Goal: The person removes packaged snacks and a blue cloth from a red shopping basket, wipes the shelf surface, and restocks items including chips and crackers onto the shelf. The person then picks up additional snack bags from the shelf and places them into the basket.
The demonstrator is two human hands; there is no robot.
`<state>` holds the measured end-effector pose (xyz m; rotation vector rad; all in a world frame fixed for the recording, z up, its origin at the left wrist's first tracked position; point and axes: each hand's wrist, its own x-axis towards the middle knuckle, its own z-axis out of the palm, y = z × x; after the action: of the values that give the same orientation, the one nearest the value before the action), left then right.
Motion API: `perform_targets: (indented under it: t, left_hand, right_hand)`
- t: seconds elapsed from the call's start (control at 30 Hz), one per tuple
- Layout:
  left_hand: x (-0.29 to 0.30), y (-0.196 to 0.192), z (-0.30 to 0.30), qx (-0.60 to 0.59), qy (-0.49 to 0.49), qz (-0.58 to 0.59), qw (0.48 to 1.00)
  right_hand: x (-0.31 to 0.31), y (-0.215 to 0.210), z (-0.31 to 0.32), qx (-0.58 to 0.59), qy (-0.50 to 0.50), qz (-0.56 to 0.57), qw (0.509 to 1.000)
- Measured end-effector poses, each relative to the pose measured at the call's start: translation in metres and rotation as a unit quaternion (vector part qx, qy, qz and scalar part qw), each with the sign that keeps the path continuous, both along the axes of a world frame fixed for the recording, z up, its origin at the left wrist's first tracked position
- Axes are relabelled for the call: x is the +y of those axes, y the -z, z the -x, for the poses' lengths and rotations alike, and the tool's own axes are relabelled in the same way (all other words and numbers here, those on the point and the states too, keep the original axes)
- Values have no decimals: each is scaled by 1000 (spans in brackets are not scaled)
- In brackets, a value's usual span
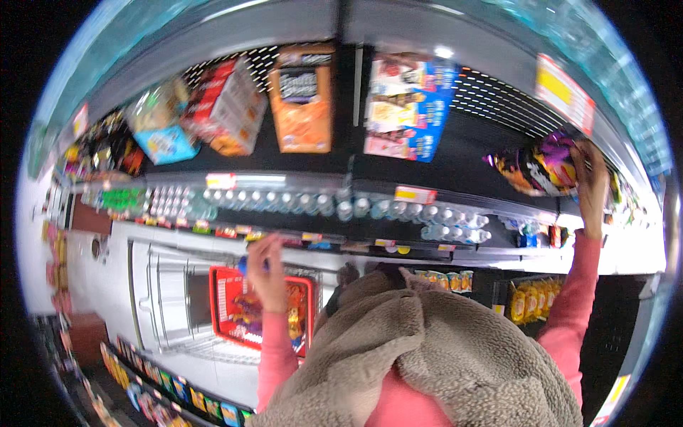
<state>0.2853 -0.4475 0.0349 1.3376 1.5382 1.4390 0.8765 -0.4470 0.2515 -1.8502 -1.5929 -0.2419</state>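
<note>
My right hand reaches to the shelf at the upper right. Its fingers are closed on a shiny purple and black snack bag, which lies tilted on the shelf. My left hand is raised over the near edge of a red shopping basket, its fingers curled together and slightly blurred. Something small and blue shows beside them; whether it is in the hand, I cannot make out. Several colourful packages partly fill the basket, which sits on a metal shopping cart.
Along the upper shelf stand an orange box, a blue multi-flavour box, a red and white box and a blue-bottomed bag. Rows of bottles line the shelf below. Yellow packs hang at the lower right.
</note>
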Motion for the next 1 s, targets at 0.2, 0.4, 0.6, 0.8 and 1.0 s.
perform_targets:
  t: [0.2,0.4,0.6,0.8,1.0]
  left_hand:
    - [-14,-110,-45,104,172,-155,967]
    - [-42,-137,-35,139,157,-204,956]
    - [-77,-114,7,276,18,29,961]
    - [-102,-64,68,274,-163,104,942]
    - [-134,-2,164,45,-373,31,926]
  right_hand:
    - [2,-20,183,84,-255,89,959]
    - [36,38,327,54,-553,165,815]
    - [46,93,433,-25,-695,95,712]
    - [46,118,490,9,-701,87,708]
    - [51,140,458,7,-659,204,724]
